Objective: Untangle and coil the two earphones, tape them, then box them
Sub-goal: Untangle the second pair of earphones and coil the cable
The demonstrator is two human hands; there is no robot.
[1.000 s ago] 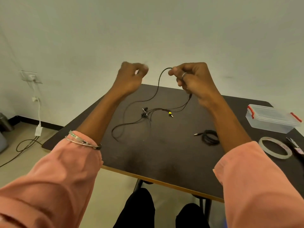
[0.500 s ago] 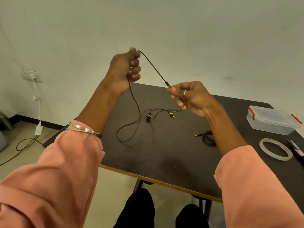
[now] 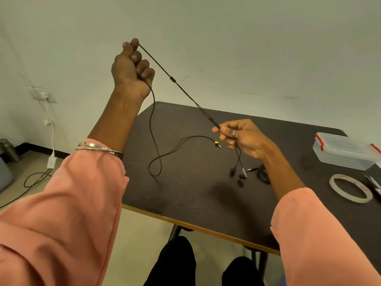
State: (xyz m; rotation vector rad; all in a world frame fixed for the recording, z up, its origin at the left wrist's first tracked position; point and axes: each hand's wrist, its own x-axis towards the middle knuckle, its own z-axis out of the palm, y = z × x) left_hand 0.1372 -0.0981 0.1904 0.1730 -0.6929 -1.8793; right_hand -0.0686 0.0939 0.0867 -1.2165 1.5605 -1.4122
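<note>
We see a thin black earphone cable (image 3: 186, 93) pulled taut in the air above the dark brown bench (image 3: 185, 195), running as a straight line with a small black slider on it. From it a slack length drops in a loop onto the bench, ending at a yellow-tipped plug (image 3: 216, 143). The black earbuds (image 3: 237, 174) dangle just above the bench.

Our left hand (image 3: 132, 69) is raised high, fingers curled tight, pinching the cable's upper end. Our right hand (image 3: 243, 137), lower and near the bench, pinches the cable's other end between thumb and forefinger, the other fingers loosely bent.

A second black earphone (image 3: 261, 174) lies bundled on the bench beside the earbuds. To the right of that sit a clear plastic box with red clips (image 3: 346, 150) and a roll of clear tape (image 3: 350, 190).
</note>
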